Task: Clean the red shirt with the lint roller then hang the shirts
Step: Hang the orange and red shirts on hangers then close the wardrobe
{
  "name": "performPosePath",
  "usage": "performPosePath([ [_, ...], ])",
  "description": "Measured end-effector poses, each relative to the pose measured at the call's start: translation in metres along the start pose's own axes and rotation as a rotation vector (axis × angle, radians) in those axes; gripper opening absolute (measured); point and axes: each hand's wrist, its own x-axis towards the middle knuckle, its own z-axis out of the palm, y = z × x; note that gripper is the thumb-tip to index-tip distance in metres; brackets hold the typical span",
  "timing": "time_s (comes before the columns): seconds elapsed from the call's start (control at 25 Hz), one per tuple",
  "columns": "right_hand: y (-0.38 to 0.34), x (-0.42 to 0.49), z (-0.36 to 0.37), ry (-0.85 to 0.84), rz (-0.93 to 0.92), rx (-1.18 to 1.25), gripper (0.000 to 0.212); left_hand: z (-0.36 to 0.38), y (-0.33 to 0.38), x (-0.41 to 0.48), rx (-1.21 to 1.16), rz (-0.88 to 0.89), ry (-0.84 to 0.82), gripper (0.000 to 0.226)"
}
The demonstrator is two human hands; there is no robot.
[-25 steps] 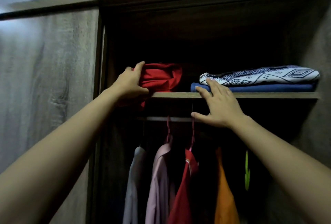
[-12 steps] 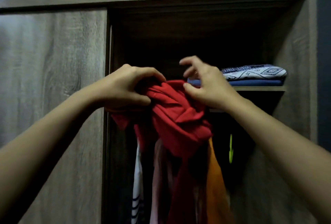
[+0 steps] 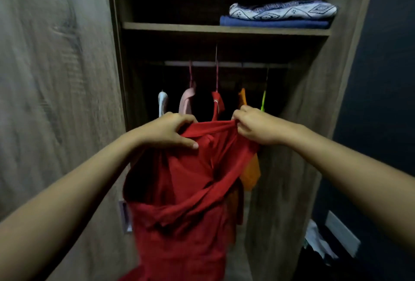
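Red shirt (image 3: 184, 193): held up in front of the open wardrobe (image 3: 292, 168), gripped along its top edge and hanging down crumpled and partly twisted below both hands.
Left hand (image 3: 167, 131): closed on the shirt's upper left edge; the fingers curl over the top of the cloth and the thumb lies flat across the front, so the fabric is bunched between them.
Right hand (image 3: 253, 125): pinching the upper right edge; the fingertips are pressed together on a fold of the cloth, which pulls taut toward the left hand.
Shelf (image 3: 170, 26): above the hands, bearing a patterned folded cloth (image 3: 283, 9) stacked on a blue folded cloth (image 3: 274, 23) at its right end.
Rail (image 3: 226, 64): under the shelf, with a white garment (image 3: 162, 102), a pink garment (image 3: 186, 101), a second red garment (image 3: 217, 102) and an orange garment (image 3: 251, 168) hanging behind the held shirt.
Green hanger (image 3: 263, 101): just above the right hand, on the rail.
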Motion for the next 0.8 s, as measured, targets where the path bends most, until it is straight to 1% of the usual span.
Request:
performPosePath([
  [0.12,-0.006,-0.02,0.01,-0.09,-0.059,-0.04,0.024,0.006,-0.001,-0.006,-0.012,0.003,-0.033,0.029],
  [0.2,-0.014,-0.034,0.008,-0.112,-0.106,0.074,0.028,0.005,-0.001,-0.011,-0.027,-0.002,-0.055,0.03],
  [0.28,-0.025,-0.045,0.0,-0.12,-0.177,0.102,0.036,0.003,-0.003,-0.017,-0.034,0.016,-0.037,0.037],
  [0.36,-0.033,-0.048,-0.006,-0.094,-0.222,-0.057,0.035,0.007,-0.001,-0.022,-0.014,0.054,0.105,0.042],
  [0.44,-0.039,-0.052,-0.014,-0.019,-0.154,-0.206,0.037,0.019,-0.001,-0.031,0.021,0.165,0.33,0.047],
  [0.48,-0.041,-0.054,-0.019,0.047,-0.098,-0.216,0.036,0.03,-0.001,-0.034,0.077,0.194,0.442,0.046],
  [0.52,-0.042,-0.057,-0.024,0.132,-0.06,-0.203,0.032,0.042,-0.002,-0.038,0.041,0.209,0.517,0.043],
  [0.56,-0.043,-0.059,-0.028,0.218,-0.037,-0.17,0.028,0.052,-0.001,-0.04,-0.005,0.159,0.561,0.041],
  [0.6,-0.043,-0.061,-0.031,0.292,-0.021,-0.12,0.025,0.064,0.002,-0.042,-0.054,0.101,0.554,0.041],
  [0.68,-0.038,-0.061,-0.037,0.379,0.039,-0.054,0.023,0.093,-0.006,-0.042,0.043,0.054,0.421,0.04],
  [0.76,-0.028,-0.065,-0.04,0.372,0.128,-0.081,0.023,0.117,-0.024,-0.039,0.135,0.068,0.316,0.033],
  [0.8,-0.02,-0.068,-0.041,0.332,0.167,-0.108,0.025,0.123,-0.034,-0.036,0.206,0.082,0.236,0.032],
])
